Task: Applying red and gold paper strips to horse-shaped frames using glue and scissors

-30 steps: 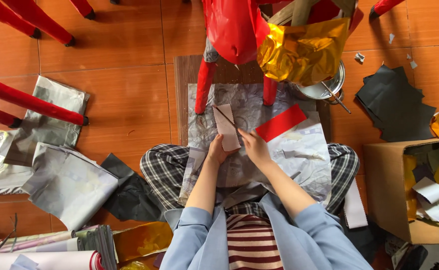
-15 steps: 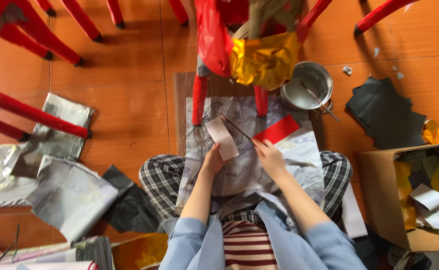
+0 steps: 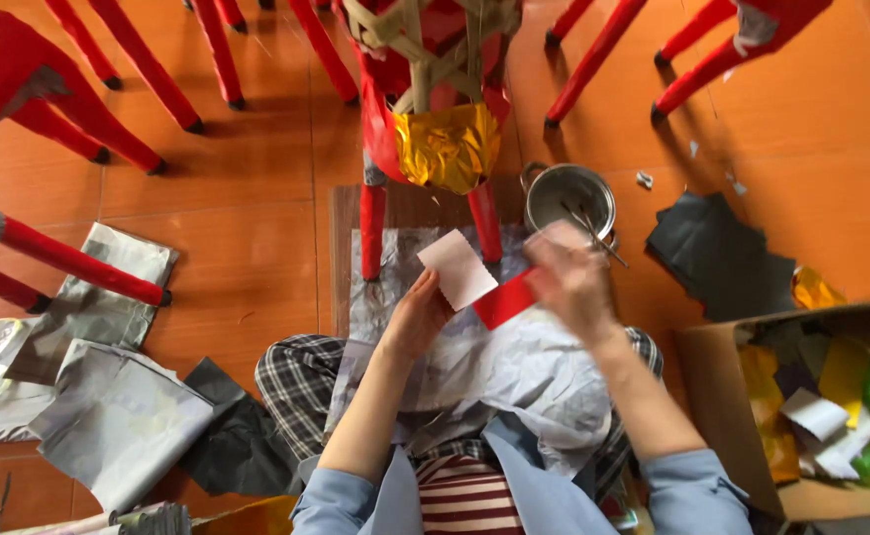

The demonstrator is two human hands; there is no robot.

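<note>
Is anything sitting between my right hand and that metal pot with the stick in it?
Nothing visible. The right hand is blurred, just below the pot, with only the stick poking toward it. The left hand holds the white paper off to the side.

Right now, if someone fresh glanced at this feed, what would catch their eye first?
Probably the red frame legs with a crumpled gold foil panel at top centre. Just below, the left hand holds a small white paper piece with a wavy edge, while the blurred right hand sits by a red paper strip. A round metal pot stands behind them.
</note>
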